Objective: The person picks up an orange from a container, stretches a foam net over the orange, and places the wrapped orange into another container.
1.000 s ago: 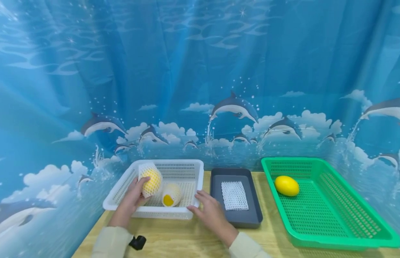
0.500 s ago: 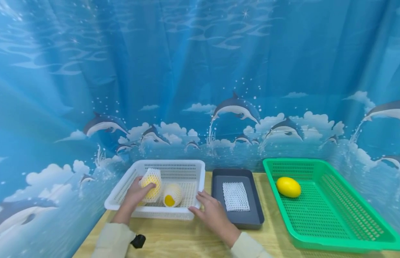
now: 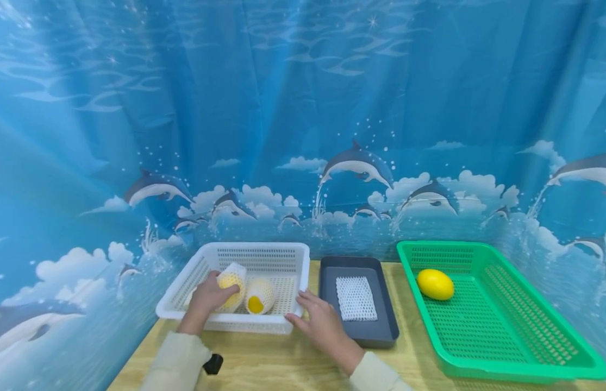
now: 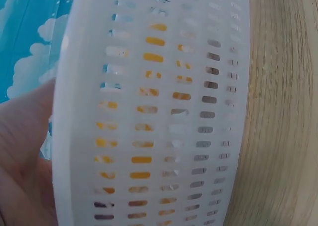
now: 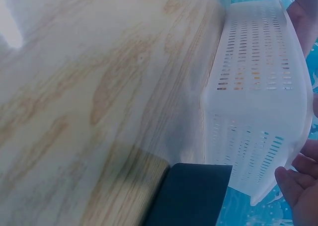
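In the head view my left hand (image 3: 210, 298) holds a yellow oval fruit (image 3: 230, 282) in a white foam net, low inside the white slotted basket (image 3: 278, 251). Close to its right lies a second netted fruit (image 3: 260, 296), a bare yellow patch at its near end. Seen from the left wrist, the basket wall (image 4: 79, 136) hides most of the hand, and yellow shows through the slots. My right hand (image 3: 324, 331) grips the basket's near right corner, thumb at the front rim and fingers on the side; the right wrist view shows this thumb (image 5: 285, 179) against the rim.
Right of the basket stands a dark grey tray (image 3: 388, 320) with a flat white foam net (image 3: 356, 298) in it. Farther right, a green basket (image 3: 518, 366) holds a bare yellow fruit (image 3: 435, 284). All stand on a wooden table (image 3: 273, 364) before a dolphin-print curtain (image 3: 303, 108).
My left hand has lowered the netted fruit deeper into the white basket and turned it. The right hand has stayed at the basket's corner.
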The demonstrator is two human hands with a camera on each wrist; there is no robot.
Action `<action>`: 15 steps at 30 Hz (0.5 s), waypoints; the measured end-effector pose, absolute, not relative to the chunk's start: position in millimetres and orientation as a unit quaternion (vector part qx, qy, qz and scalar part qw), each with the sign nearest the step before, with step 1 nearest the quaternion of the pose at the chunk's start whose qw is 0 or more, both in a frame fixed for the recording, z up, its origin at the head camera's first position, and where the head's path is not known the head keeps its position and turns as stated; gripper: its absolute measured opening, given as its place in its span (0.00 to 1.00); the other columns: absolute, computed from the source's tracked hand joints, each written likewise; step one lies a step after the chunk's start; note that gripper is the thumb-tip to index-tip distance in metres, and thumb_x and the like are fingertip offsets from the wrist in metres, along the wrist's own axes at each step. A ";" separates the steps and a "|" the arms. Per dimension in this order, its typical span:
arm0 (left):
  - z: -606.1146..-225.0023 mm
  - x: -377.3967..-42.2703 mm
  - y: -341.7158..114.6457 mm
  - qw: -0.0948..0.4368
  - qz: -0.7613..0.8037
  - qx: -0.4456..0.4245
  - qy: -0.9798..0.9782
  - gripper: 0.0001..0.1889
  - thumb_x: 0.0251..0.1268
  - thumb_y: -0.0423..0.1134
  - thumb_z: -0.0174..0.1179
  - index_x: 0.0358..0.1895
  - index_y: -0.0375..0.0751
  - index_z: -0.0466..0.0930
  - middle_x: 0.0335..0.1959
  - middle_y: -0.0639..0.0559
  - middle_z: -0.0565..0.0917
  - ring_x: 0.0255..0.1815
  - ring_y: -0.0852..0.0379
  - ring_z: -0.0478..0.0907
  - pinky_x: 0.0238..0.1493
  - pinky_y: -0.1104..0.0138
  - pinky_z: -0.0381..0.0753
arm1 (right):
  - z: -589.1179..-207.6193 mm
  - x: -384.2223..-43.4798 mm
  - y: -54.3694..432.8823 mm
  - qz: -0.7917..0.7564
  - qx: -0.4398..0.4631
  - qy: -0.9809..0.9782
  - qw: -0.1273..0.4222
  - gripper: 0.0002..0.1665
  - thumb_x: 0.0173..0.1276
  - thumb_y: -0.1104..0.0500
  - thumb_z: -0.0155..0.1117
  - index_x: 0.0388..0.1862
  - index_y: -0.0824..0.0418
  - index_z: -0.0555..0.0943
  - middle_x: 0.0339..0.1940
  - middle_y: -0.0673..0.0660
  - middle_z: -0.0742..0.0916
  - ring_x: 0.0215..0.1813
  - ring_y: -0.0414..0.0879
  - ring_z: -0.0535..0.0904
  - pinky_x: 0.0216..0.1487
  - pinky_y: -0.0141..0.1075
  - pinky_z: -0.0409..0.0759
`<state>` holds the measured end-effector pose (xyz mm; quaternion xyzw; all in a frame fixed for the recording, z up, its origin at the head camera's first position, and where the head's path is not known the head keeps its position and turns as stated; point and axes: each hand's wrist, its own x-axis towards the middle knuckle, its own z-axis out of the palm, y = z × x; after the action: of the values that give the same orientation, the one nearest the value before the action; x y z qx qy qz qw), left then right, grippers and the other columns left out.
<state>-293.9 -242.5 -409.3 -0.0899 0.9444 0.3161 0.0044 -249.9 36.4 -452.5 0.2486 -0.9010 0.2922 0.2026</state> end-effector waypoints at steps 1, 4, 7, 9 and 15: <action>-409.3 -293.7 -241.4 0.003 0.308 -0.088 0.947 0.45 0.60 0.53 0.60 0.71 0.26 0.52 0.64 0.22 0.65 0.59 0.26 0.68 0.56 0.40 0.72 | -452.2 -249.7 36.3 0.293 0.248 -0.901 0.202 0.31 0.62 0.43 0.68 0.53 0.67 0.82 0.59 0.62 0.82 0.61 0.57 0.77 0.58 0.51 0.77; -410.3 -294.3 -238.1 -0.001 0.285 -0.093 0.954 0.46 0.59 0.54 0.60 0.70 0.25 0.52 0.63 0.22 0.67 0.58 0.26 0.69 0.56 0.40 0.72 | -451.6 -249.3 35.8 0.294 0.251 -0.900 0.203 0.31 0.62 0.43 0.68 0.53 0.67 0.82 0.58 0.62 0.82 0.61 0.57 0.77 0.58 0.51 0.77; -411.5 -295.4 -235.3 0.009 0.269 -0.099 0.958 0.48 0.61 0.54 0.60 0.72 0.24 0.49 0.65 0.21 0.63 0.60 0.25 0.67 0.58 0.39 0.70 | -452.1 -248.8 35.5 0.292 0.258 -0.897 0.209 0.31 0.63 0.44 0.68 0.52 0.67 0.83 0.57 0.62 0.83 0.60 0.57 0.78 0.57 0.51 0.78; -411.9 -296.2 -233.5 0.018 0.260 -0.094 0.961 0.49 0.62 0.54 0.61 0.72 0.22 0.47 0.65 0.20 0.62 0.60 0.25 0.66 0.58 0.39 0.70 | -452.4 -248.6 35.5 0.291 0.261 -0.895 0.214 0.30 0.63 0.44 0.68 0.51 0.67 0.83 0.57 0.63 0.83 0.59 0.58 0.79 0.57 0.51 0.79; -409.1 -295.6 -228.1 0.057 0.232 -0.077 0.968 0.48 0.62 0.51 0.62 0.72 0.20 0.48 0.62 0.21 0.68 0.56 0.28 0.72 0.55 0.43 0.75 | -453.5 -249.1 36.0 0.290 0.252 -0.897 0.217 0.30 0.62 0.45 0.69 0.52 0.67 0.82 0.58 0.63 0.82 0.60 0.58 0.78 0.57 0.51 0.78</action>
<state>-295.6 -228.1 -409.1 -0.0768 0.9679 0.2323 0.0574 -249.1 36.0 -453.5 0.2517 -0.8972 0.2905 0.2173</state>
